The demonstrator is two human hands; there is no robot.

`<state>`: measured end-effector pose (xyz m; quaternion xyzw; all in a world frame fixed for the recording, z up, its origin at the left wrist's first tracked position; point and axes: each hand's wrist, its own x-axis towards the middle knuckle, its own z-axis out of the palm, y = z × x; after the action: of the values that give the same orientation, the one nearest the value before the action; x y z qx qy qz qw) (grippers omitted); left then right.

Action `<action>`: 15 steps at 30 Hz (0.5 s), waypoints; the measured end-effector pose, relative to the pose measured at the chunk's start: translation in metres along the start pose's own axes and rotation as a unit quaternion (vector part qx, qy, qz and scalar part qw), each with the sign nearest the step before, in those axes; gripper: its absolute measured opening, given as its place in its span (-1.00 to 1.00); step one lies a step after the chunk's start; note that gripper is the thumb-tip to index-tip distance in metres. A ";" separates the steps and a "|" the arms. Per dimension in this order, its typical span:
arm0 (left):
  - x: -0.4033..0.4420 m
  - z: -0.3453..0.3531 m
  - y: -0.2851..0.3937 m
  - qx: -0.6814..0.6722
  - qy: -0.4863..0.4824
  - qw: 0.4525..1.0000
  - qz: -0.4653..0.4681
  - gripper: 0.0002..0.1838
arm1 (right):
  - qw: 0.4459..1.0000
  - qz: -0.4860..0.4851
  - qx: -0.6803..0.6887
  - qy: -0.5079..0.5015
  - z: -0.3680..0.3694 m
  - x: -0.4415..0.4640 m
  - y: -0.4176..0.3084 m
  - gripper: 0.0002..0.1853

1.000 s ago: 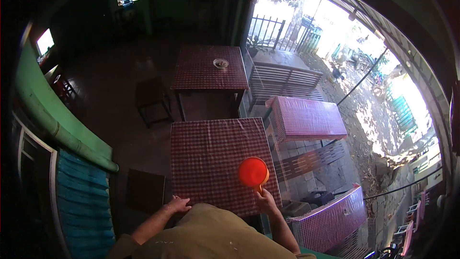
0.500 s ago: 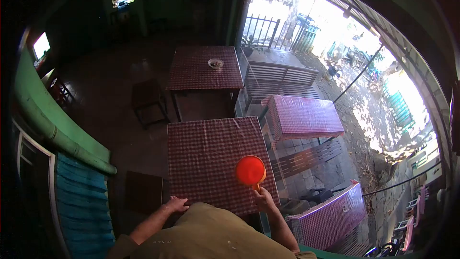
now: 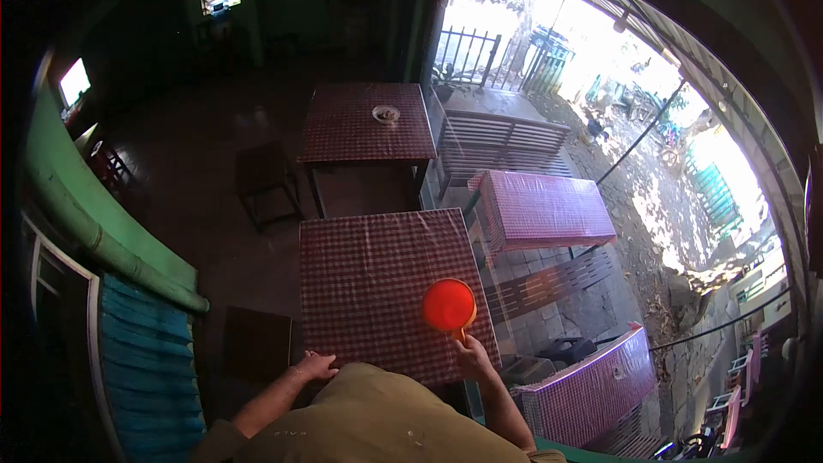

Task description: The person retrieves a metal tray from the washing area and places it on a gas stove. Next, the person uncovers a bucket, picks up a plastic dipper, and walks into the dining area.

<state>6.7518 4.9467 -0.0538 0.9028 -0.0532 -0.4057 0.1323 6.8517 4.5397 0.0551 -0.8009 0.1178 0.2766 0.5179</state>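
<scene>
My right hand point(image 3: 471, 358) is closed around the handle of a red-orange plastic dipper point(image 3: 448, 304). Its round bowl is over the right side of a table with a red checkered cloth point(image 3: 377, 279); whether it touches the cloth I cannot tell. At the table's near left corner lies my left hand point(image 3: 318, 365), fingers loosely apart and holding nothing visible. My torso in a brown shirt covers part of the near edge.
A second checkered table point(image 3: 360, 133) with a patterned dish point(image 3: 386, 114) stands ahead. Stools point(image 3: 257, 343) are on the left, near a teal curtain point(image 3: 150, 351). Beyond the opening at right are more cloth-covered tables point(image 3: 549, 210) and slatted benches point(image 3: 506, 146).
</scene>
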 end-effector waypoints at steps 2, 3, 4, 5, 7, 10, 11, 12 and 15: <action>0.001 0.002 -0.001 -0.001 0.000 1.000 0.001 -0.35 | 1.000 0.001 0.004 -0.003 0.000 0.000 0.000 -0.73; 0.002 0.003 -0.002 -0.004 0.005 1.000 0.000 -0.35 | 1.000 -0.003 0.009 -0.004 0.000 0.000 0.000 -0.73; 0.002 0.004 -0.002 -0.008 0.009 1.000 0.000 -0.34 | 1.000 -0.006 0.014 -0.004 0.000 0.000 0.001 -0.73; 0.002 0.004 -0.002 -0.008 0.009 1.000 -0.001 -0.34 | 1.000 -0.006 0.014 -0.004 0.000 -0.002 -0.002 -0.73; -0.003 0.001 0.000 -0.010 0.014 1.000 0.004 -0.33 | 0.997 0.015 0.068 -0.027 0.001 -0.010 -0.011 -0.74; -0.005 -0.003 0.003 -0.007 0.010 1.000 0.003 -0.34 | 0.999 -0.032 -0.011 0.005 0.003 -0.001 -0.005 -0.74; -0.005 -0.002 0.002 -0.007 0.009 1.000 0.002 -0.34 | 0.999 -0.031 -0.011 0.005 0.003 -0.001 -0.003 -0.74; -0.004 -0.002 0.002 -0.010 0.010 1.000 -0.001 -0.34 | 1.000 -0.026 0.003 0.000 0.002 0.000 -0.001 -0.74; -0.007 -0.003 0.006 -0.016 0.012 1.000 -0.006 -0.34 | 1.000 -0.011 0.021 -0.010 0.001 -0.005 -0.009 -0.74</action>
<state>6.7500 4.9433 -0.0451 0.9057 -0.0401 -0.3963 0.1449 6.8519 4.5438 0.0644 -0.7884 0.1091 0.2767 0.5385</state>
